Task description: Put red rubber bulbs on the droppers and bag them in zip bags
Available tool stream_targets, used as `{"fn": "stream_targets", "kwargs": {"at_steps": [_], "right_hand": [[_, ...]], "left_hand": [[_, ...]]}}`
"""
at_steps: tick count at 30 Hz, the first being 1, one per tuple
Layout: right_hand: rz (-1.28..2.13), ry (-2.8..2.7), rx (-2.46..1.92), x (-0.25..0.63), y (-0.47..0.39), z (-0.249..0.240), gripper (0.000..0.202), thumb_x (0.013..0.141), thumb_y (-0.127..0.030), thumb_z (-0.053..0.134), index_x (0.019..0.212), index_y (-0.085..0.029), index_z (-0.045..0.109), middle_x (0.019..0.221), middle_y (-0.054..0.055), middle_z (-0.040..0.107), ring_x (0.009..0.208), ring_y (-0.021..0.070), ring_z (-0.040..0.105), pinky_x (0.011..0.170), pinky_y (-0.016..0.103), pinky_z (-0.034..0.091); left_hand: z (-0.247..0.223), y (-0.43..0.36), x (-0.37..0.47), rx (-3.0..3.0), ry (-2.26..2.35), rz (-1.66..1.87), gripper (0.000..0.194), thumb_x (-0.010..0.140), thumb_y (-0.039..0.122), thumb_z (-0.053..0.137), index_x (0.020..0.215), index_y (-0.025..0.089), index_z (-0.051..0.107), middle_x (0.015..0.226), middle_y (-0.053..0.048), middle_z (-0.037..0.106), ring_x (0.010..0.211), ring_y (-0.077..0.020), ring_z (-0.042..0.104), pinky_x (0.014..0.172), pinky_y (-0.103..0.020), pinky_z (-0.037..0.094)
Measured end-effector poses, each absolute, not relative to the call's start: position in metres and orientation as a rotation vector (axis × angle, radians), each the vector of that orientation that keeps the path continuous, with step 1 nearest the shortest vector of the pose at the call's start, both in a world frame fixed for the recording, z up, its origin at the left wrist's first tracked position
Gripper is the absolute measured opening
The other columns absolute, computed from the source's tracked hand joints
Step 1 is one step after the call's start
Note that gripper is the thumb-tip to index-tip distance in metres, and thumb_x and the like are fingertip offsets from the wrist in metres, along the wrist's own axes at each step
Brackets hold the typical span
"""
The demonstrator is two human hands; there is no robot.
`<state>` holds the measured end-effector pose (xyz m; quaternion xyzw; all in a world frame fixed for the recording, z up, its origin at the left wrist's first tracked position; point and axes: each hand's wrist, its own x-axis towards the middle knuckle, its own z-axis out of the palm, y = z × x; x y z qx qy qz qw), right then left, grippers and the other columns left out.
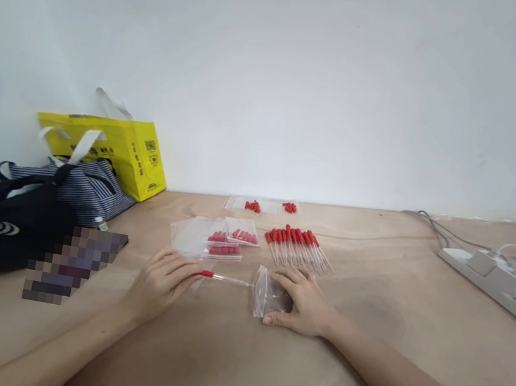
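Between its fingertips my left hand (167, 278) pinches the red bulb of a glass dropper (232, 280). The dropper lies level, its thin tip pointing right at the mouth of a small clear zip bag (262, 293). My right hand (301, 300) grips that bag from the right, thumb and fingers on its two edges. Whether the tip is inside the bag or just at its opening, I cannot tell. Beyond my right hand, several loose droppers (298, 247) lie side by side, red bulbs away from me. Filled zip bags (224, 250) with red-bulbed droppers overlap beyond my left hand.
Near the wall lie more bags with red bulbs (252, 206). A yellow shopping bag (143, 163), a striped bag (89, 190) and a black bag (5, 235) crowd the left side. A white power strip (496, 285) with cables sits on the wooden table (380, 374) at right.
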<state>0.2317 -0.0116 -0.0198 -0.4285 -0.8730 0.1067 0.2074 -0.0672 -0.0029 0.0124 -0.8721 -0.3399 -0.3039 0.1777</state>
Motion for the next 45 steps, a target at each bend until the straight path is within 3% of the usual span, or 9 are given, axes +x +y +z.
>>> {"fn": "stream_targets", "kwargs": {"at_steps": [9,17,22,25,28,33,37,41,45], "right_hand": [[0.3,-2.429,-1.197,0.229,-0.015,-0.018,0.074,0.062,-0.068,0.052,0.12,-0.022,0.045,0.119,0.009,0.05,0.107,0.0248,0.045,0.093,0.043,0.024],[0.331,-2.422,-1.128,0.228,-0.017,-0.017,0.071,0.063,-0.066,0.053,0.119,-0.023,0.045,0.119,0.007,0.051,0.108,0.0242,0.044,0.096,0.044,0.02],[0.339,-2.454,-1.108,0.232,-0.016,-0.016,0.072,0.064,-0.065,0.052,0.12,-0.021,0.044,0.116,0.009,0.054,0.107,0.0249,0.046,0.095,0.046,0.021],[0.331,-2.451,-1.097,0.235,-0.015,-0.018,0.069,0.066,-0.063,0.053,0.119,-0.021,0.045,0.115,0.009,0.054,0.106,0.0248,0.046,0.094,0.045,0.023],[0.322,-2.452,-1.084,0.238,-0.015,-0.02,0.066,0.067,-0.061,0.053,0.119,-0.021,0.046,0.115,0.009,0.054,0.106,0.0242,0.047,0.094,0.044,0.024],[0.324,-2.455,-1.099,0.24,-0.014,-0.021,0.067,0.067,-0.062,0.052,0.119,-0.021,0.047,0.117,0.009,0.053,0.105,0.0247,0.047,0.093,0.042,0.025],[0.35,-2.451,-1.1,0.239,-0.015,-0.019,0.065,0.067,-0.061,0.053,0.119,-0.022,0.047,0.117,0.008,0.053,0.104,0.0238,0.047,0.091,0.041,0.027],[0.361,-2.451,-1.102,0.238,-0.016,-0.017,0.064,0.067,-0.061,0.053,0.118,-0.022,0.047,0.116,0.007,0.053,0.103,0.0232,0.047,0.091,0.039,0.027],[0.376,-2.446,-1.105,0.239,-0.016,-0.017,0.064,0.068,-0.06,0.053,0.119,-0.022,0.047,0.116,0.008,0.053,0.103,0.0235,0.047,0.091,0.039,0.027]], "left_hand": [[0.005,-0.008,-0.013,-2.725,-0.843,-0.895,0.01,0.08,0.021,0.051,0.082,0.019,0.061,0.074,-0.001,0.066,0.071,-0.0144,0.058,0.068,-0.028,0.041],[-0.001,-0.008,0.03,-3.038,-1.52,-0.79,0.021,0.077,0.019,0.05,0.09,0.024,0.066,0.07,0.001,0.065,0.06,-0.012,0.055,0.057,-0.022,0.041],[-0.006,-0.005,0.038,-3.029,-1.828,-0.939,0.019,0.072,0.028,0.056,0.084,0.018,0.067,0.065,0.001,0.065,0.057,-0.0122,0.056,0.052,-0.021,0.04],[-0.015,-0.001,0.039,-2.944,-1.867,-1.057,0.019,0.07,0.033,0.057,0.07,0.016,0.064,0.058,0.002,0.061,0.053,-0.0112,0.054,0.049,-0.019,0.039],[-0.017,0.011,0.035,-2.917,-1.742,-1.136,0.014,0.071,0.028,0.054,0.071,0.015,0.059,0.058,0.002,0.057,0.051,-0.0097,0.051,0.047,-0.019,0.039],[0.001,0.059,0.037,-2.929,-1.495,-1.112,0.013,0.074,0.015,0.046,0.081,0.015,0.058,0.076,-0.003,0.058,0.069,-0.0134,0.054,0.065,-0.025,0.045],[0.01,0.106,0.059,-3.01,-1.393,-0.992,0.024,0.072,0.007,0.047,0.089,0.018,0.06,0.097,-0.005,0.056,0.096,-0.0192,0.05,0.09,-0.035,0.037],[0.0,0.143,0.079,-3.093,-1.451,-0.885,0.024,0.073,0.006,0.051,0.092,0.017,0.06,0.101,-0.006,0.057,0.097,-0.0199,0.051,0.092,-0.035,0.036],[-0.015,0.165,0.083,-3.146,-1.601,-0.87,0.023,0.081,0.021,0.051,0.103,0.015,0.054,0.105,-0.008,0.056,0.093,-0.0182,0.054,0.083,-0.037,0.044]]}}
